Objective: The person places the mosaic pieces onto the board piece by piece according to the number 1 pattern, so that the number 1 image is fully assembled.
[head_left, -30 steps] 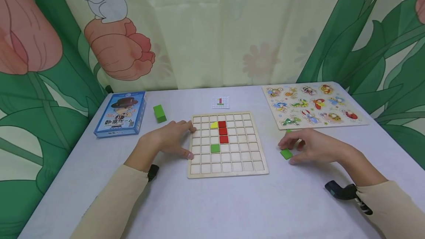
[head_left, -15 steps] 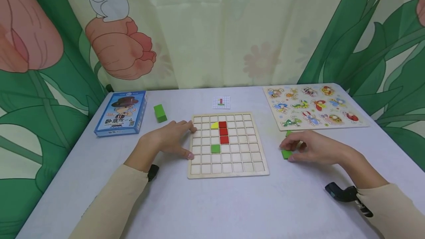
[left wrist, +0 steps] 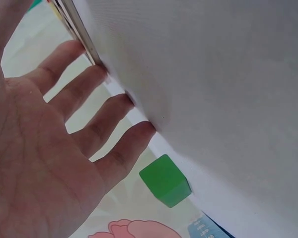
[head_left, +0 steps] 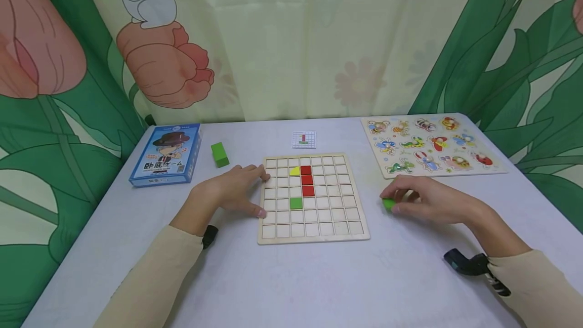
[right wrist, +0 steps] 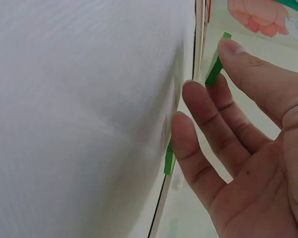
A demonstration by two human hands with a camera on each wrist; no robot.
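Observation:
A wooden grid board (head_left: pixel 325 216) lies mid-table. On it are a column of red squares (head_left: pixel 307 179), a yellow piece (head_left: pixel 295 171) beside the top one, and a green square (head_left: pixel 296 203) lower left. My left hand (head_left: pixel 232 191) rests at the board's left edge, thumb and fingers spread and touching it. To the right of the board, my right hand (head_left: pixel 423 199) pinches a green tile (right wrist: pixel 216 68) between thumb and fingers, just above the table. Another green tile (right wrist: pixel 169 161) lies on the table by its other fingers in the right wrist view; the hand hides it in the head view.
A small card with a printed grid (head_left: pixel 303 139) lies behind the board. A green block (head_left: pixel 219 155) and a blue box (head_left: pixel 166 156) stand at the back left. An insect picture board (head_left: pixel 378 153) lies at the back right, before a printed curtain (head_left: pixel 282 65).
My right hand has taken up a green tile that lay flat on the table, lifting it slightly and tilting it. My left hand and the board have stayed in place.

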